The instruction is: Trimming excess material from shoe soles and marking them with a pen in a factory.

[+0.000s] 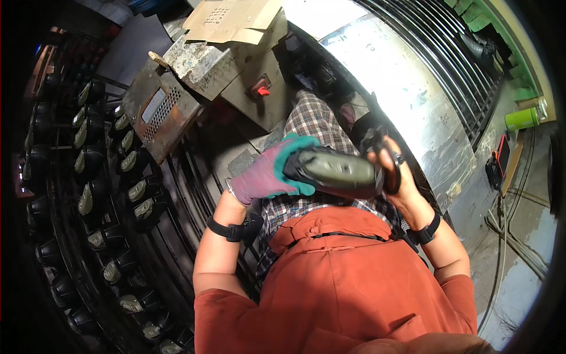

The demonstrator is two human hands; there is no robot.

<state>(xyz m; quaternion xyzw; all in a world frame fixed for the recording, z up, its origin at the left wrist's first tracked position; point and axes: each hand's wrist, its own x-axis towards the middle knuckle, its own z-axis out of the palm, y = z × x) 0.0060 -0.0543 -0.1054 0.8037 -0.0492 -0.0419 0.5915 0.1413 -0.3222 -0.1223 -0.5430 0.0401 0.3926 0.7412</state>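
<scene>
My left hand, in a purple and teal glove, is closed around one end of a shoe. The shoe is held sideways over my lap, its olive-green bottom turned up and its dark upper below. At the shoe's other end, my bare right hand has its fingers curled about a dark, partly ring-shaped thing. Motion blur hides what that thing is, and I cannot tell whether it is part of the shoe.
Racks to the left carry several black shoes with olive bottoms. Ahead stands a worn metal box with a red switch and cardboard on top. A shiny metal surface lies at right, near a green cylinder and cables.
</scene>
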